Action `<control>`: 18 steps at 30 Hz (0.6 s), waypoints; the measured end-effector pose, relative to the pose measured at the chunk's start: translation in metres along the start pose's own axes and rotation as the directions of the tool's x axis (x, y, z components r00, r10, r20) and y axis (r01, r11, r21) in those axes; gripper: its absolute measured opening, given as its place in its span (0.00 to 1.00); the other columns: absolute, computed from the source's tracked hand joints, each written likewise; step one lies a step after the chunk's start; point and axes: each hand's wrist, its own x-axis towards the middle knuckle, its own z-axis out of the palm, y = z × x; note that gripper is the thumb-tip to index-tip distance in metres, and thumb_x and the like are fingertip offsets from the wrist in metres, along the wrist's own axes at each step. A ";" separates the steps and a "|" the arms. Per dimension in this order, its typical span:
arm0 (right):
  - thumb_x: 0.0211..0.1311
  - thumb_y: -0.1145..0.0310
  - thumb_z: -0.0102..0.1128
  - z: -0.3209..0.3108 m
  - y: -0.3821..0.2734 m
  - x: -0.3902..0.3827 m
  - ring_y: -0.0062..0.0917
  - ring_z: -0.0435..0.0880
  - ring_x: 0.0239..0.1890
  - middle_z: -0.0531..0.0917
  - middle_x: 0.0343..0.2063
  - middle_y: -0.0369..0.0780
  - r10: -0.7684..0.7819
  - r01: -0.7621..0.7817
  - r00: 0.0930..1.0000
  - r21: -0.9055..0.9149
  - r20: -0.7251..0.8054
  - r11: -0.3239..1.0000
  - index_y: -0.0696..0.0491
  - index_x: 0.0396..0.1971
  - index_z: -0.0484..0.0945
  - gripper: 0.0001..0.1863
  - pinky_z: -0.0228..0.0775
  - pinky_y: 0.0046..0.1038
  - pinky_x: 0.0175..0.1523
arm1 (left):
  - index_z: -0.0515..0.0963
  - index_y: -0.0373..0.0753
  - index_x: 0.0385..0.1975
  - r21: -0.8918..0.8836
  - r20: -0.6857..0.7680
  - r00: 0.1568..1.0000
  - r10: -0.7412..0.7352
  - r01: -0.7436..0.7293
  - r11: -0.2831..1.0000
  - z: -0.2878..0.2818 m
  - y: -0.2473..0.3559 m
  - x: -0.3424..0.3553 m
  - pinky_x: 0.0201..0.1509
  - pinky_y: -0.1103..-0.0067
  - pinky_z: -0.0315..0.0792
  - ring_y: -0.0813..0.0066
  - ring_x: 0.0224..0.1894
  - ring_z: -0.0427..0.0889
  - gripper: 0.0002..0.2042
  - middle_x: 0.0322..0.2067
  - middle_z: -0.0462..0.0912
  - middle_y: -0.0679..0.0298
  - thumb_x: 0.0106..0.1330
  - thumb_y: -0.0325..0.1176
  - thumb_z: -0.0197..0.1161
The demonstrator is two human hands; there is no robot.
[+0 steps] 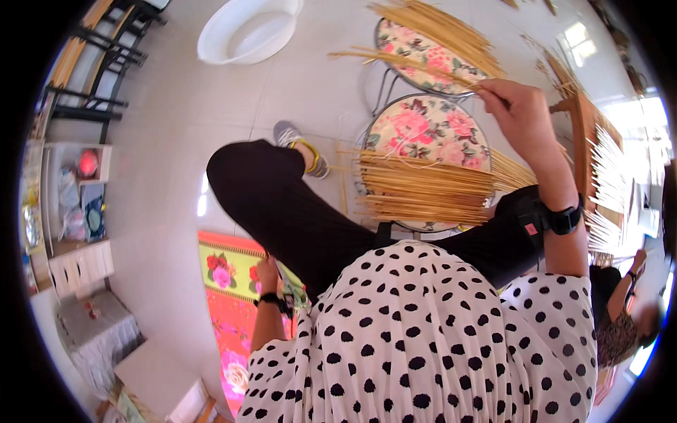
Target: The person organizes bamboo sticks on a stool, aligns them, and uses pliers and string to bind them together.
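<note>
My right hand (pixel 513 109) is raised over the far round stool (pixel 402 37), its fingers pinched on a few long straw stalks (pixel 423 67) that stretch out to the left. More stalks lie in a thick bundle (pixel 451 32) across that stool, which has a flowered seat. A wide layer of straw (pixel 423 190) rests on the near flowered stool (pixel 437 116), with a loop of pale thread on its far side. Low at my left hip, my left hand (pixel 266 275) is closed; a small dark tip shows at its fingers, too little to name.
A white basin (pixel 250 32) stands on the tiled floor at the far left. Bright flowered cloth (pixel 229 317) lies beside my left side. On the right are a wooden frame (pixel 584 130), fanned pale stalks (pixel 608 183) and another person (pixel 624 310). Shelves (pixel 74 197) line the left.
</note>
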 end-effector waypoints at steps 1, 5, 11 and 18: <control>0.59 0.70 0.61 0.005 -0.003 0.005 0.40 0.80 0.24 0.81 0.23 0.47 -0.041 0.041 0.999 0.010 0.006 0.999 0.58 0.34 0.81 0.08 0.72 0.31 0.31 | 0.77 0.29 0.37 -0.019 -0.041 0.995 0.089 -0.090 0.996 0.025 -0.022 -0.021 0.38 0.56 0.70 0.39 0.38 0.78 0.19 0.35 0.80 0.41 0.65 0.42 0.51; 0.58 0.69 0.60 -0.003 0.000 -0.004 0.42 0.80 0.26 0.81 0.24 0.47 -0.045 0.043 0.998 -0.041 -0.048 0.998 0.58 0.33 0.81 0.08 0.73 0.33 0.33 | 0.76 0.27 0.38 -0.084 -0.175 0.951 0.255 -0.272 0.959 0.018 0.074 -0.052 0.40 0.56 0.72 0.42 0.39 0.80 0.18 0.37 0.81 0.44 0.64 0.39 0.53; 0.59 0.69 0.60 -0.001 -0.007 -0.002 0.41 0.80 0.26 0.82 0.24 0.46 -0.062 0.061 0.997 -0.012 -0.050 0.998 0.57 0.32 0.81 0.07 0.73 0.33 0.32 | 0.77 0.30 0.39 -0.012 -0.007 0.994 0.111 -0.111 0.994 0.003 0.041 -0.029 0.40 0.60 0.73 0.48 0.39 0.80 0.17 0.36 0.82 0.47 0.67 0.41 0.52; 0.58 0.69 0.61 -0.003 0.000 -0.016 0.42 0.80 0.27 0.82 0.25 0.46 -0.044 0.042 0.997 -0.030 -0.066 0.999 0.57 0.32 0.81 0.07 0.73 0.34 0.33 | 0.77 0.32 0.41 0.080 -0.595 0.801 0.063 -0.020 0.997 -0.199 0.042 0.079 0.44 0.66 0.75 0.54 0.40 0.81 0.16 0.38 0.83 0.53 0.70 0.41 0.51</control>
